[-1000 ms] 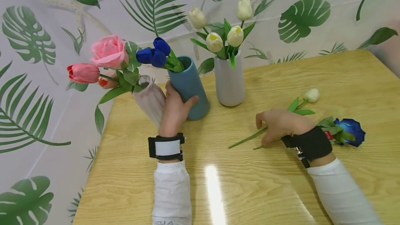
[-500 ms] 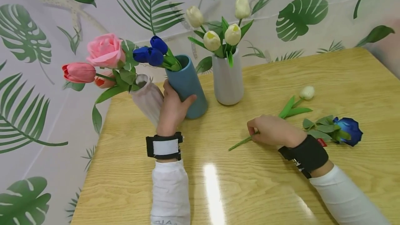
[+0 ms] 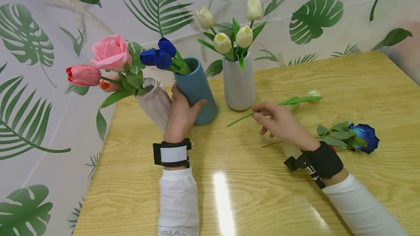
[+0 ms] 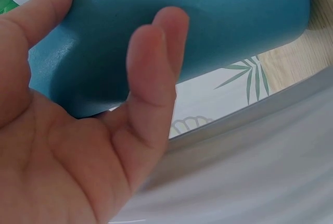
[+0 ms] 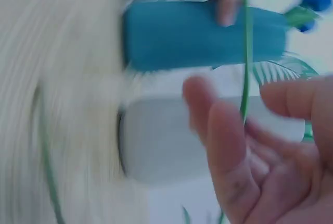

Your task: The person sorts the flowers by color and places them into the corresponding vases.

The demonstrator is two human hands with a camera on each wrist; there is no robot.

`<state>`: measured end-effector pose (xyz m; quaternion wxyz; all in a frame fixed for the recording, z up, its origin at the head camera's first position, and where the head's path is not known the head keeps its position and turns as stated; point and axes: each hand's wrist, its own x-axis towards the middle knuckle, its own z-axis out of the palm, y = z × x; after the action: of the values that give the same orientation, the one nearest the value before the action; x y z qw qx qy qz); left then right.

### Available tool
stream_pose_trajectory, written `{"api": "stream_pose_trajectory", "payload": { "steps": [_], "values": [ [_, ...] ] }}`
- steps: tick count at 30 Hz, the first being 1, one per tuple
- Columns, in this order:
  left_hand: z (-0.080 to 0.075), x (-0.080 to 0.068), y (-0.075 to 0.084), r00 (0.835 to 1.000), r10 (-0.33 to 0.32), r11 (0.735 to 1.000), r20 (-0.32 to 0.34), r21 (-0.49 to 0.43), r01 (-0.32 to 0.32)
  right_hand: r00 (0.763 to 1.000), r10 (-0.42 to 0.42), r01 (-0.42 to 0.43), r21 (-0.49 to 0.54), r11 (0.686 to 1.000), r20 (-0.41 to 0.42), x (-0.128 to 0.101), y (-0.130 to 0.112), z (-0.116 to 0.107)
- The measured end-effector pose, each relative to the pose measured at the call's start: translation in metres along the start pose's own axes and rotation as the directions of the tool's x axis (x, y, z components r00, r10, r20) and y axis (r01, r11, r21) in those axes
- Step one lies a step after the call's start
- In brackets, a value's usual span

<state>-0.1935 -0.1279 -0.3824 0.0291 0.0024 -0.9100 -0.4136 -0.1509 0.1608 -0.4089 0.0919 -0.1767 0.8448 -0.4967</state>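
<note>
Two hands were at work, and from my remote seat I watched the right hand [image 3: 282,124] pinch a white tulip [image 3: 314,93] by its thin green stem, holding it off the wooden table [image 3: 262,192] just right of the blue vase [image 3: 196,91]. The stem ran nearly level, its cut end pointing at the blue vase, the small cream bud blurred at the far end, with long narrow green leaves lying along the stalk. In the right wrist view the stem crossed the fingers [image 5: 223,146] as a thin green line, though that picture was smeared. The left hand [image 3: 182,114] gripped the blue vase around its lower body, thumb on one side, fingers [image 4: 153,67] curled on the matte blue wall. Blue tulips [image 3: 159,55] leaned out of its mouth. Right of the blue vase stood a white vase [image 3: 238,83] of cream tulips; left of it a tilted ribbed vase [image 3: 155,101] with pink flowers. A blue rose [image 3: 365,137] lay on the table well right of it.
</note>
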Motion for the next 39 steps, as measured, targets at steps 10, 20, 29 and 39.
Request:
{"api": "stream_pose_trajectory", "payload": {
  "steps": [10,20,29,39],
  "values": [
    [0.0,0.0,-0.002,1.0,-0.005,1.0,-0.01,-0.003,0.005,0.951,0.274,0.03,0.923,0.383,-0.144,-0.001,-0.017,0.009],
    [0.001,0.0,-0.003,1.0,-0.021,1.0,-0.016,-0.009,0.021,0.921,0.376,-0.097,0.995,-0.024,0.099,-0.001,-0.022,0.025],
    [0.002,-0.001,-0.003,1.0,-0.018,1.0,-0.007,0.001,0.018,0.918,0.391,-0.087,0.995,0.04,0.065,-0.002,-0.023,0.029],
    [0.001,-0.001,-0.002,1.0,-0.006,1.0,-0.012,0.004,0.006,0.938,0.341,-0.047,0.997,-0.06,0.064,0.001,-0.036,0.027]
  ]
}}
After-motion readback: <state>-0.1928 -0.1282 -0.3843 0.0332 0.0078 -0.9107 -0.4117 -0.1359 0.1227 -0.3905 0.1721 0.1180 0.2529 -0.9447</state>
